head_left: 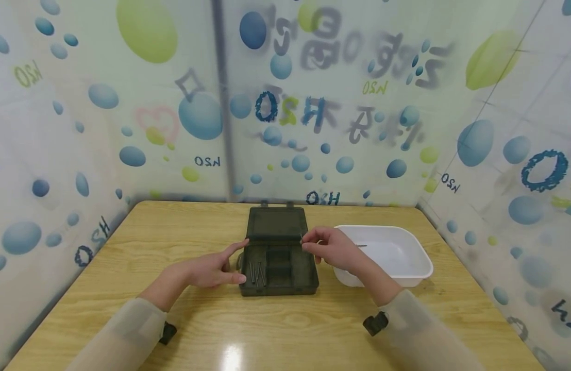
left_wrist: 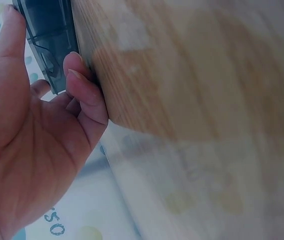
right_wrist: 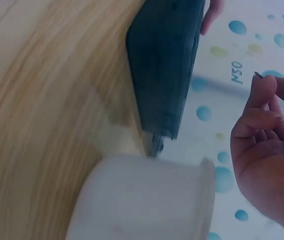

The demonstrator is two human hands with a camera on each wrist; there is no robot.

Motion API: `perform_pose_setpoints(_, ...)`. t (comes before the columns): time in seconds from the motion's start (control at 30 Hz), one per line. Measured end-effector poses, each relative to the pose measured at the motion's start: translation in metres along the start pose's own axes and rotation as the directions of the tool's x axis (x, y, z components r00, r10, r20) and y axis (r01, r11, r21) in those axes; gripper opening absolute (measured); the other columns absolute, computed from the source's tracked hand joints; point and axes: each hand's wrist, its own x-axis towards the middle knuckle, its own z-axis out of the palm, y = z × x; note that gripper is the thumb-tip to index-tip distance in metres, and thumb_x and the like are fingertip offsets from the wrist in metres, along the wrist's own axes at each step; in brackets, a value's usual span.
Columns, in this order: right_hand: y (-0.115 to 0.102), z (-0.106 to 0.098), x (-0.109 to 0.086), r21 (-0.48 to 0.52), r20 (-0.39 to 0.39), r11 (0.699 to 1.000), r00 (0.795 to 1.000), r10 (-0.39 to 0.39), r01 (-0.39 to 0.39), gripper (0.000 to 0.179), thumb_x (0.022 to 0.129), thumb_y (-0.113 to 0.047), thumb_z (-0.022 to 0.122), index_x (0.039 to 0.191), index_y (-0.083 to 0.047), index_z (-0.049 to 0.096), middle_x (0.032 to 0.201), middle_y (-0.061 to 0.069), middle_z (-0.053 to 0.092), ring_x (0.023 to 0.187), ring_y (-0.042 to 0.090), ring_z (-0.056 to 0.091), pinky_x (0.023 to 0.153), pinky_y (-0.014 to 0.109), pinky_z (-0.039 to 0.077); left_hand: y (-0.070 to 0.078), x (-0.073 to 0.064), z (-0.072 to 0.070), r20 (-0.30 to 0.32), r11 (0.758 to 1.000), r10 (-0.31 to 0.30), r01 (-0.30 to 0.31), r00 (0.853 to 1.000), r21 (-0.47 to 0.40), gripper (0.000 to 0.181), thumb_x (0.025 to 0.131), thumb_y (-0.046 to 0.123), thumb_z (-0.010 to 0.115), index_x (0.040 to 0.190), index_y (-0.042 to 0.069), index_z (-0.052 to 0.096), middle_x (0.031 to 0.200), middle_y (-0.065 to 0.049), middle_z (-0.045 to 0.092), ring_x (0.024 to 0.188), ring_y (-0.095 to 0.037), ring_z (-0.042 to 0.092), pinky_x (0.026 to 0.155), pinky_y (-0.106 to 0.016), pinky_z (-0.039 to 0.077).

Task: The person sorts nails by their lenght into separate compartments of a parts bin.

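A dark green plastic case (head_left: 279, 289) lies with its lid (head_left: 277, 222) raised at the back. Several thin metal rods (head_left: 253, 273), nail-like but of unclear kind, lie in its left compartment. My left hand (head_left: 206, 270) touches the case's left side, index finger stretched toward the hinge and thumb at the front left. In the left wrist view its other fingers bend beside the case (left_wrist: 51, 35). Above the case's right rear, my right hand (head_left: 329, 248) pinches a small thin metal rod (right_wrist: 258, 75) between thumb and index finger; most of it is hidden.
A white plastic tub (head_left: 406, 281) stands right of the case, under my right forearm. Another thin rod (head_left: 362, 246) shows inside it. The wooden table (head_left: 285, 330) meets patterned sheets (head_left: 285, 154) at the back and sides.
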Motion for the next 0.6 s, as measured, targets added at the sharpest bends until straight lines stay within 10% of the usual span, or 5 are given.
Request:
perform_pose_setpoints(0.2, -0.005, 0.029, 0.013, 0.054, 0.067, 0.998, 0.998, -0.014, 0.011, 0.024, 0.11, -0.021, 0.068, 0.122, -0.001, 0.072, 0.117, 0.027, 0.073, 0.07, 0.018, 0.067, 0.071, 0.043, 0.06, 0.0, 0.0, 0.0, 0.0, 1.0, -0.006, 0.006, 1.0, -0.003, 0.105, 0.105, 0.051, 0.073, 0.179, 0.029, 0.001, 0.072, -0.002, 0.056, 0.058, -0.017, 0.05, 0.066, -0.035, 0.048)
perform_pose_setpoints(0.6, -0.001, 0.071, 0.036, 0.055, 0.113, 0.998, 0.994, 0.006, -0.012, 0.025, 0.108, -0.028, 0.072, 0.12, -0.007, 0.076, 0.103, 0.009, 0.078, 0.065, 0.018, 0.07, 0.053, 0.031, 0.049, 0.001, 0.001, 0.0, 0.002, 1.0, -0.028, 0.028, 1.0, -0.002, 0.105, 0.105, 0.053, 0.073, 0.179, 0.029, 0.002, 0.073, -0.002, 0.057, 0.059, -0.017, 0.051, 0.066, -0.035, 0.048)
